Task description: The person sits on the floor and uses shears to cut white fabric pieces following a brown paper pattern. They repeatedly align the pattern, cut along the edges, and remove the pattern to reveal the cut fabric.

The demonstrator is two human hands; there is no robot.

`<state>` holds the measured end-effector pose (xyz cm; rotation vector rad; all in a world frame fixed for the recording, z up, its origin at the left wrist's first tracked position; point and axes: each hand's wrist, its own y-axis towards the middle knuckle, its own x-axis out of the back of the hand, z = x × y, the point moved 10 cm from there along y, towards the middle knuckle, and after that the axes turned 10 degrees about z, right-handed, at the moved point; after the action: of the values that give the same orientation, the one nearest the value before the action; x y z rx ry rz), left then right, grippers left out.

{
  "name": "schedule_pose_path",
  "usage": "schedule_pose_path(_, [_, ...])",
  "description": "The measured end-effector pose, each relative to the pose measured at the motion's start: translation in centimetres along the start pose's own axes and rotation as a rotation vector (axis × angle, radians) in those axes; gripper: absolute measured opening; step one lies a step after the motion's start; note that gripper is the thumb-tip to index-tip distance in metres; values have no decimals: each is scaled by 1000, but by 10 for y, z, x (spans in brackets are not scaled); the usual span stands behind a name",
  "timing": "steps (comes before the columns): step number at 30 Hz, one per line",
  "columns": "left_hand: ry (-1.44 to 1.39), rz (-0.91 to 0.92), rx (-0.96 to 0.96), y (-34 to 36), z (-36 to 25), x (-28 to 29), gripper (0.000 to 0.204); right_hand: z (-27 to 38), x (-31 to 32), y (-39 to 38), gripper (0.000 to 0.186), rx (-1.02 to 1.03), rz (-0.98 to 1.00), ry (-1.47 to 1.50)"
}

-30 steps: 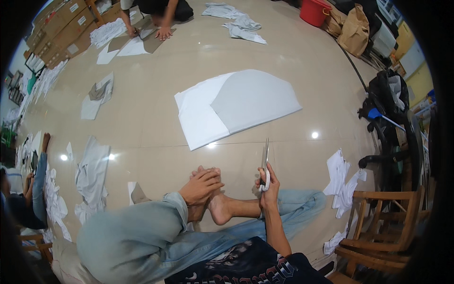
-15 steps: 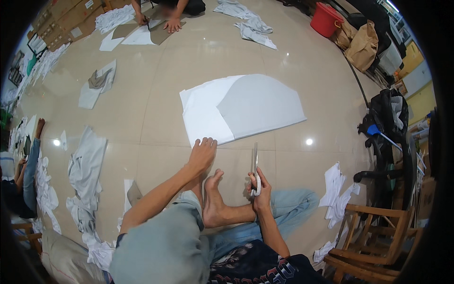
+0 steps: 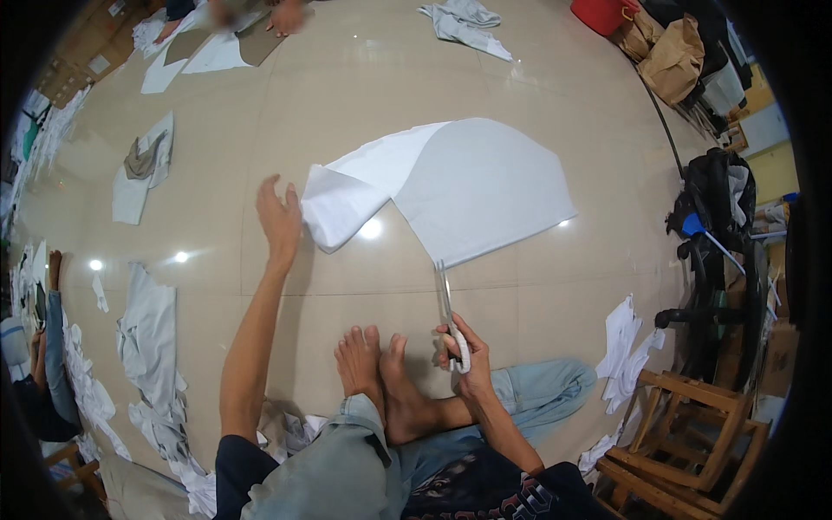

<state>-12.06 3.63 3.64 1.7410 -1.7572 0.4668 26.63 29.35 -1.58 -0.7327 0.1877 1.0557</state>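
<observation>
A white cloth (image 3: 381, 156) lies on the floor in front of me, with a smooth light-grey panel (image 3: 490, 186) over its right part. The cloth's left end (image 3: 342, 208) is turned back in a loose fold. Just left of that fold is my left hand (image 3: 279, 217), its fingers apart and holding nothing that I can see. My right hand (image 3: 468, 351) grips scissors (image 3: 445, 295) with a pale wrapped handle. Their blades point away from me, slightly parted, the tips at the grey panel's near lower corner.
White and grey cloth pieces (image 3: 147, 321) lie along the left. Far left, another person's hands (image 3: 282, 16) rest near flat pieces. At right stand a wooden chair (image 3: 685, 433), a black plastic bag (image 3: 719, 195) and a paper bag (image 3: 674, 61). My bare feet (image 3: 381, 373) sit before the cloth.
My left hand has moved left and farther away, and the cloth's near left part is now turned back. The scissors have shifted left to the panel's lower corner. The view has shifted.
</observation>
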Motion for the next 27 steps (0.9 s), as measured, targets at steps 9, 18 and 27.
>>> schedule_pose_path(9, [520, 590, -791, -7, -82, -104, 54, 140, 53, 70, 50, 684, -732, -971])
schedule_pose_path(18, [470, 848, -915, -2, -92, -189, 61, 275, 133, 190, 59, 577, -749, -1525])
schedule_pose_path(27, [484, 861, -693, -26, -76, -188, 65, 287, 141, 279, 59, 553, -623, -1699])
